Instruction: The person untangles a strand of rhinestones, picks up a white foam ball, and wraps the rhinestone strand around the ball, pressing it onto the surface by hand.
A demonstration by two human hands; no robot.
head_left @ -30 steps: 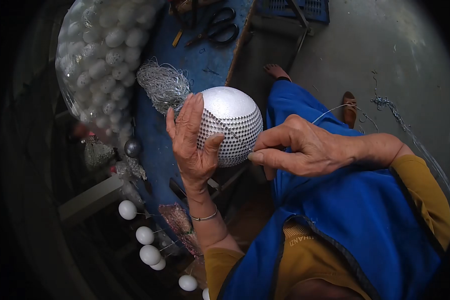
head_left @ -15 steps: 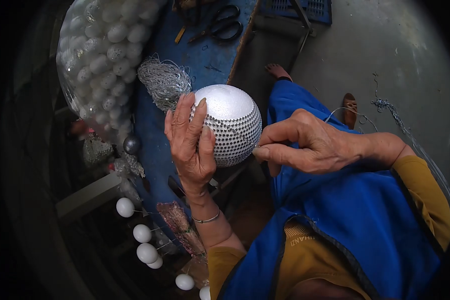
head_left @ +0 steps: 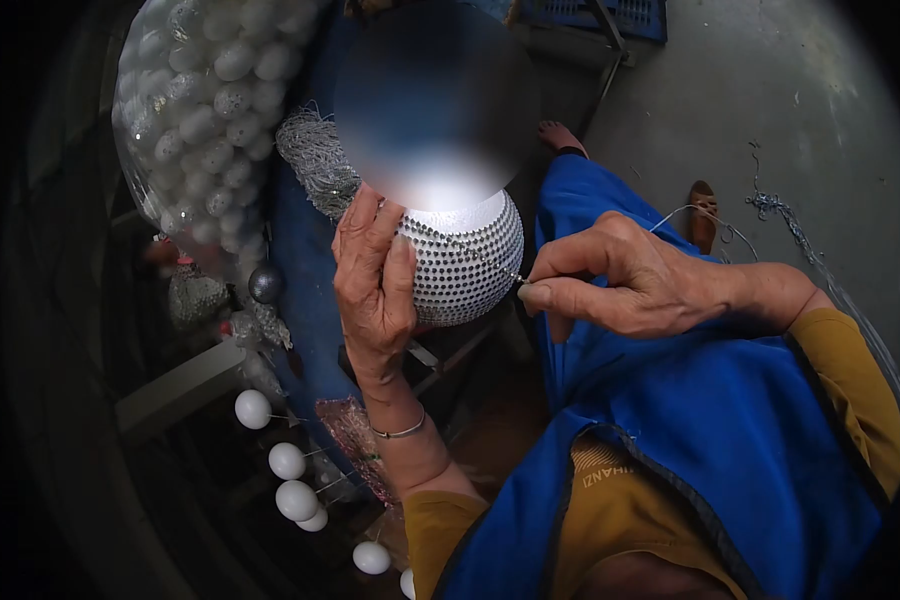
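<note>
A white foam ball [head_left: 466, 285] is wrapped in rows of small dark silver beads. Its upper part is smooth white, partly covered by a round blur. My left hand [head_left: 375, 285] steadies the ball from its left side, fingers curved against the surface. Thumb and forefinger of my right hand [head_left: 625, 280] pinch a thin bead strand [head_left: 508, 270] just off the ball's right side. The strand runs up and left across the beaded rows. Beyond my right wrist, a loose length of trim [head_left: 790, 225] trails over the floor.
Silver threads [head_left: 315, 160] lie bundled on the blue table [head_left: 305, 270]. A clear bag of white balls [head_left: 215, 120] stands left, near a small grey ball [head_left: 265, 284]. White balls on sticks [head_left: 287, 461] line the lower left. A blue crate [head_left: 610, 15] and brown shoe [head_left: 703, 215] are farther off.
My right hand has drawn slightly right and up, and the strand now stretches taut between it and the ball. My left fingers have shifted a little. A round blur now covers the upper middle.
</note>
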